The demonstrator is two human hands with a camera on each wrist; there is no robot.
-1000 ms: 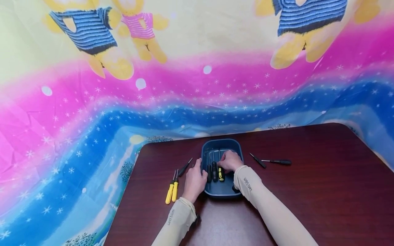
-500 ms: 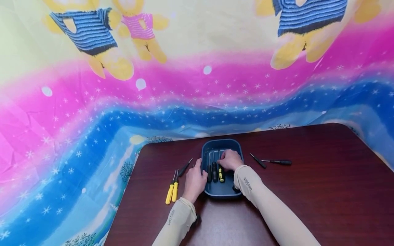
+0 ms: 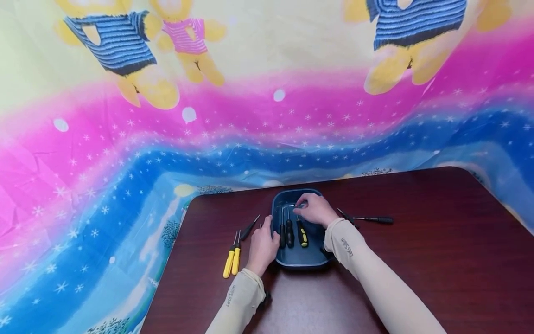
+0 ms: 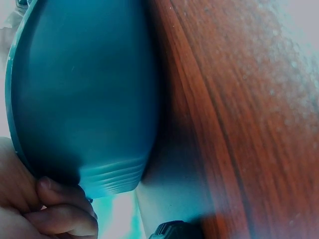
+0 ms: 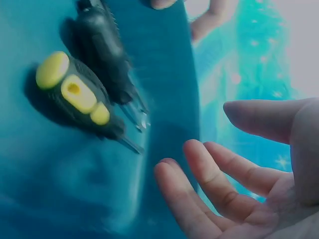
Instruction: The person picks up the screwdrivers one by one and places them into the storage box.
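A dark blue tray (image 3: 302, 260) stands on the table. Its left rim is gripped by my left hand (image 3: 263, 246), thumb and curled fingers at the edge in the left wrist view. Inside lie two black screwdrivers (image 3: 289, 234) side by side and, to their right, a black-and-yellow screwdriver (image 3: 303, 235), tilted slightly. Over the tray's far right part is my right hand (image 3: 318, 210). In the right wrist view its fingers (image 5: 209, 177) are spread with nothing between them, apart from the black-and-yellow screwdriver (image 5: 77, 94).
Left of the tray, two yellow-handled screwdrivers (image 3: 232, 260) and a black one (image 3: 248, 229) lie on the brown table (image 3: 438, 241). To the right is another black screwdriver (image 3: 378, 220), beside a dark tool (image 3: 343, 213) partly covered by my right arm. A printed cloth (image 3: 275, 125) hangs behind.
My right hand has let go of the black-and-yellow screwdriver and moved up and away from it. That screwdriver now lies more slanted, its handle shifted right. The left hand stays on the tray.
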